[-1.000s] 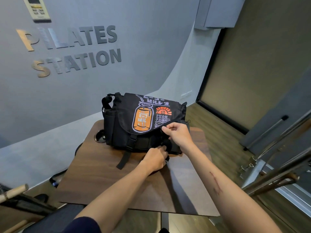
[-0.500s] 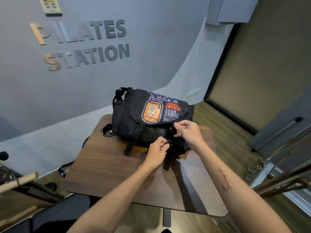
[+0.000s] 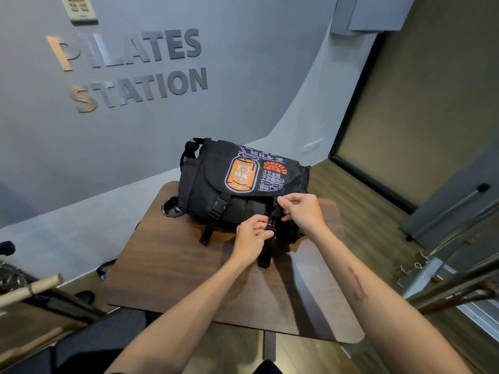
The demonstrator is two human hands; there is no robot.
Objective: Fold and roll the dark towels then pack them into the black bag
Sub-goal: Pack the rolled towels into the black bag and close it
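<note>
The black bag stands at the far side of the wooden table, its flap down with an orange can print. The flap's left buckle is clipped. My left hand pinches the lower half of the right buckle and its strap. My right hand pinches the upper half at the flap's edge, just above. The two halves sit close together between my fingers. No dark towel is in sight.
A round cable hole sits in the table's far left corner. A grey wall with metal letters rises behind. Metal rails run at the right, a wooden bar at the left.
Both hands stayed at the right buckle; the left hand rose from the strap to the clip and the two halves came closer. The head camera shifted, so the bag sits slightly elsewhere in view.
</note>
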